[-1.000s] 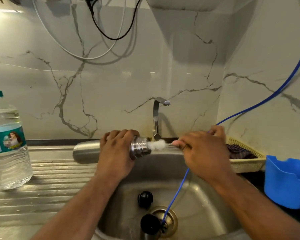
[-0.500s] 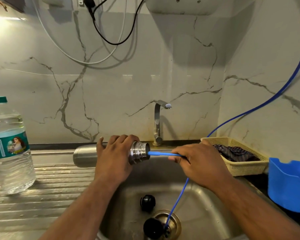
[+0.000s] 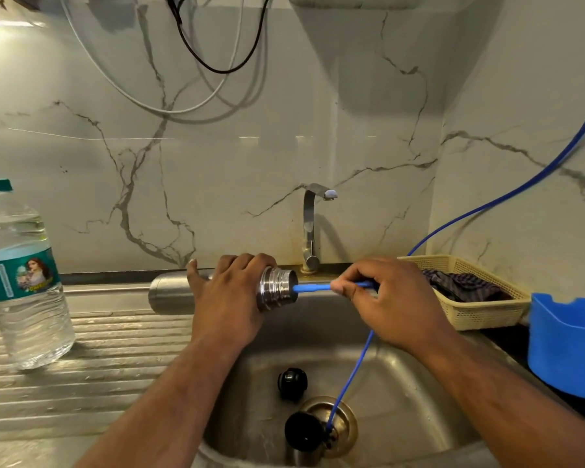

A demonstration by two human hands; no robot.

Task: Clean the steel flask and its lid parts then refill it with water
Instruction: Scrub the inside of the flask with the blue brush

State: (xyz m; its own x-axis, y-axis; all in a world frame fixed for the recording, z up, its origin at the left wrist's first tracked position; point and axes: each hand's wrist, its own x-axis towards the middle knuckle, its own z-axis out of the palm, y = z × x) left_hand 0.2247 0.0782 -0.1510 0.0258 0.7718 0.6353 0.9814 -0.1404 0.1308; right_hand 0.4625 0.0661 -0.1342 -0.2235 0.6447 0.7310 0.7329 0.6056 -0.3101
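My left hand (image 3: 228, 298) grips the steel flask (image 3: 169, 295), which lies sideways above the sink's left rim with its threaded mouth (image 3: 279, 289) pointing right. My right hand (image 3: 390, 300) pinches the blue handle of a bottle brush (image 3: 313, 287). The brush head is hidden inside the flask mouth. Two black lid parts lie in the sink basin: a round one (image 3: 291, 382) near the middle and a larger one (image 3: 304, 431) beside the brass drain.
A clear water bottle (image 3: 21, 285) with a green cap stands on the ribbed drainboard at left. The steel tap (image 3: 309, 228) rises behind the sink (image 3: 416, 393). A blue hose (image 3: 350, 376) runs into the drain. At right sit a yellow basket (image 3: 477, 309) with cloth and a blue tub (image 3: 568, 346).
The white brush head, outside the flask mouth a second ago, has gone inside the flask. My right hand has pushed left toward the mouth. The view has tilted slightly upward.
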